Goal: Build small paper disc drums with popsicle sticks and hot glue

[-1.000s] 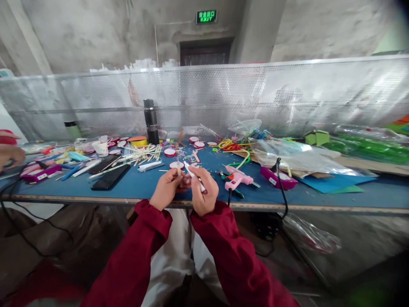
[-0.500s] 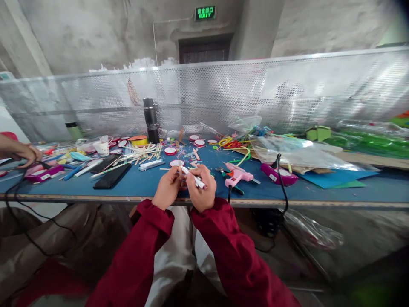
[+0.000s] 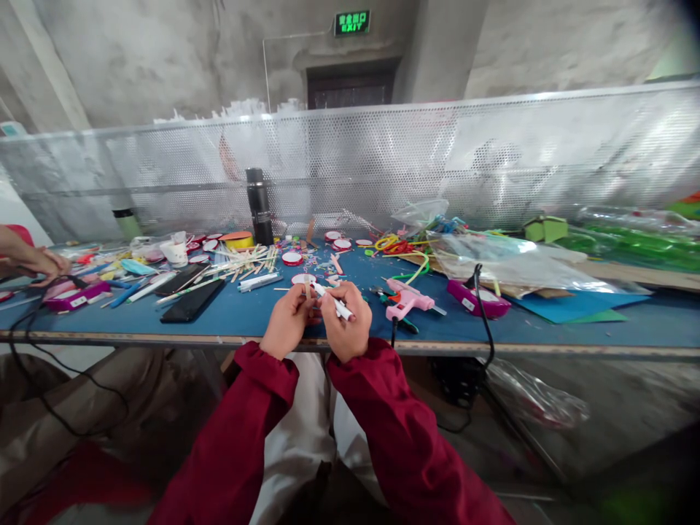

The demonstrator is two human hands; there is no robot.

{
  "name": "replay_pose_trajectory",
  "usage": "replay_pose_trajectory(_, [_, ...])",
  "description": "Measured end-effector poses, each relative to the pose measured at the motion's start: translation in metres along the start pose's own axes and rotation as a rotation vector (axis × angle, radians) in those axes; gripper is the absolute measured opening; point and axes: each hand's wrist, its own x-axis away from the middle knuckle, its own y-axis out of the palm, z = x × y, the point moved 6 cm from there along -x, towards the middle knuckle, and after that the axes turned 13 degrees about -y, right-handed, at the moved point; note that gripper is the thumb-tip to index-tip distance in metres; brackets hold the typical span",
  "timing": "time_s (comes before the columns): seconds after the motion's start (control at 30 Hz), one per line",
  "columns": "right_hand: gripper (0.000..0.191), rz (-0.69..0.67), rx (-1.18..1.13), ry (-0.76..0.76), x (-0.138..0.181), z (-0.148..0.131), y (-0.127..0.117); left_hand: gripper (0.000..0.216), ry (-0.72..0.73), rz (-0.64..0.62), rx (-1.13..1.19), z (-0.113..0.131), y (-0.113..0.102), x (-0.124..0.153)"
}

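My right hand (image 3: 348, 324) is closed round a white marker (image 3: 342, 309) with a dark red end, held slantwise. Pinched in the fingers of my left hand (image 3: 285, 321) is a small flat wooden stick (image 3: 308, 292), upright and partly hidden by the fingertips. The marker's front end is close to this stick, but I cannot tell whether they touch. Both hands are above the front edge of the blue table (image 3: 432, 339). Just behind them lies a round white piece with a red rim (image 3: 302, 279).
To the right lie a pink glue gun (image 3: 407, 300) and a purple tape-like box (image 3: 477, 299). A black phone (image 3: 192, 301), loose sticks (image 3: 249, 260) and a black bottle (image 3: 259, 208) are on the left. Another person's hand (image 3: 47, 264) is at far left.
The marker's front end has shifted slightly right, away from the stick, and more of the stick shows. The other person's hand at far left has moved slightly.
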Motion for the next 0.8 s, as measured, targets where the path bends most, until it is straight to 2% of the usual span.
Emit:
replay_pose_trajectory(0.3, [0.009, 0.022, -0.03, -0.088, 0.0006, -0.0006, 0.0035, 0.02, 0.051, -0.013, 0.042, 0.0013, 0.0011, 0.0002])
replay_pose_trajectory(0.8, [0.01, -0.004, -0.017, -0.081, 0.001, 0.0011, 0.0047, 0.015, 0.043, -0.003, 0.056, 0.0016, 0.0006, -0.0005])
